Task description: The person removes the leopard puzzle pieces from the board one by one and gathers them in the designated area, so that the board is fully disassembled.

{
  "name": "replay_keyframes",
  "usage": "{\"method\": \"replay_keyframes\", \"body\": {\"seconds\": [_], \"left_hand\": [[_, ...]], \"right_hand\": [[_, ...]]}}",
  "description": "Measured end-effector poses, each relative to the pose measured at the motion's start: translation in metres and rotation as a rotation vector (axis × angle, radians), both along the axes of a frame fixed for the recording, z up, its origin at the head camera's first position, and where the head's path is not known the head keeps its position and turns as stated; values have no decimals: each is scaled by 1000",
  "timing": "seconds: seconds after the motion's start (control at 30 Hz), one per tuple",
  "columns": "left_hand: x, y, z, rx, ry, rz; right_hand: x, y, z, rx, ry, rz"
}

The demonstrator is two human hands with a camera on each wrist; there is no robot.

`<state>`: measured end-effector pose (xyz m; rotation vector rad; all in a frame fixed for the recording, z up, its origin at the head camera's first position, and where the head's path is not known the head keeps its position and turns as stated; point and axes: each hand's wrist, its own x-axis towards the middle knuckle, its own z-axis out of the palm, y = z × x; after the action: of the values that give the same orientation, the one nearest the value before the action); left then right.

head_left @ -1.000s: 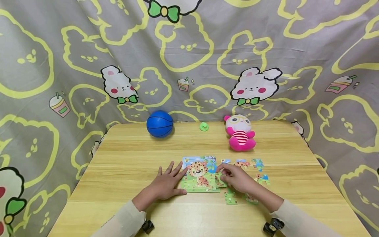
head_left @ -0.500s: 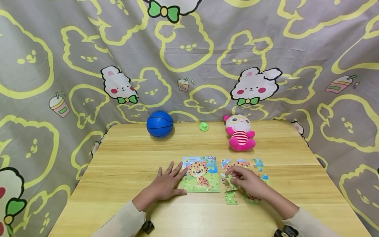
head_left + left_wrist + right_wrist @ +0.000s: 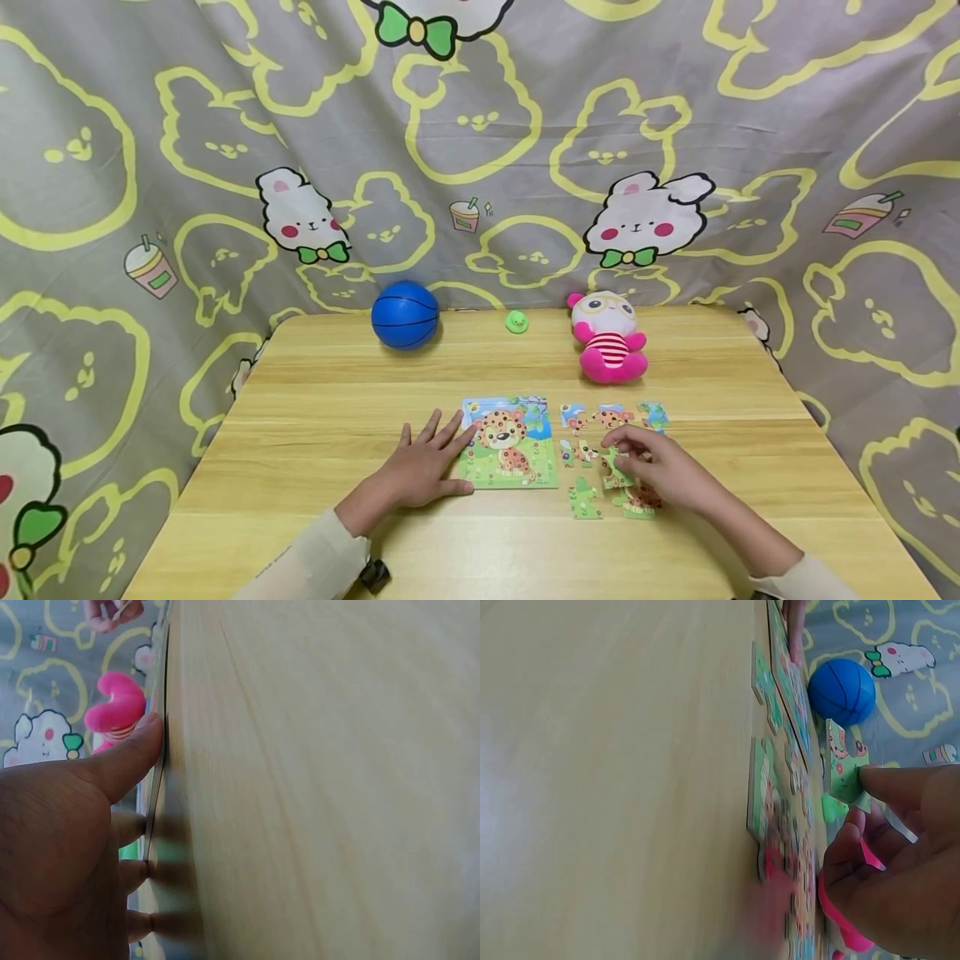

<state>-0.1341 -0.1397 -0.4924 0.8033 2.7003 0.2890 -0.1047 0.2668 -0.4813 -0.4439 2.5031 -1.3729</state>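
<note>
My left hand (image 3: 423,467) lies with spread fingers at the left edge of a square leopard picture board (image 3: 517,477), thumb and fingertips touching it. To the right of the board, my right hand (image 3: 663,467) pinches a green jigsaw piece (image 3: 843,766) between thumb and fingers. In the right wrist view that piece is raised off the table, showing flowers and a bit of spotted leopard. Several loose jigsaw pieces (image 3: 585,503) lie below and around this hand; the hand covers some of them in the head view.
At the back of the wooden table (image 3: 315,375) stand a blue basketball (image 3: 405,316), a small green duck toy (image 3: 517,322) and a pink and white plush toy (image 3: 611,342). A grey patterned curtain (image 3: 525,275) hangs behind and along both sides.
My right hand has moved right, from beside the board's right edge to above the loose pieces, carrying the jigsaw piece along. The left hand has stayed in place.
</note>
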Motion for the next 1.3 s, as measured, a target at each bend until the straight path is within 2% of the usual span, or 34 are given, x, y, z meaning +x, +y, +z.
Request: {"method": "replay_keyframes", "body": {"seconds": [0.43,0.8,1.07,1.3], "left_hand": [[0,-2,-4,-8,-2,3],[0,-1,-1,7,0,0],[-1,-1,-3,-9,6,-1],[-2,-1,-6,-16,11,0]], "right_hand": [[20,42,-5,-3,-36,-24],[34,74,-11,5,-47,-29],[39,81,-18,57,-83,-51],[42,78,-21,122,-40,-94]]}}
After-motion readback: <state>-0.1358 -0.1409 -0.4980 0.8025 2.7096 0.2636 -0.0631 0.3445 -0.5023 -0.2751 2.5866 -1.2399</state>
